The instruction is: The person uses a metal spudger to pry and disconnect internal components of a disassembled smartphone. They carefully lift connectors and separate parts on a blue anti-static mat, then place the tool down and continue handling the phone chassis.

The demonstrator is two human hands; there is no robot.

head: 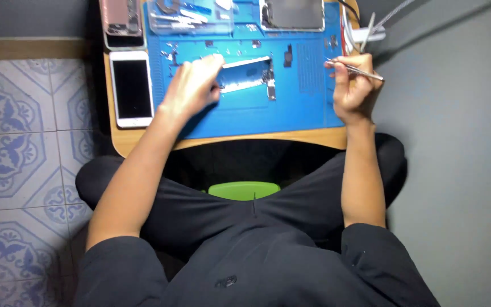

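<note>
Wooden table (143, 142) topped by blue repair mat (291, 113), left hand (191, 85) fingers pressing opened phone frame (245, 74) at mat centre, right hand (353, 85) at three o'clock pinching metal tweezers (359, 70), white phone (132, 88) at nine o'clock.

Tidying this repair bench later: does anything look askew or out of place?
The opened phone housing under the left hand lies tilted across the blue mat, with small loose parts scattered nearby. The white phone lies straight.
</note>
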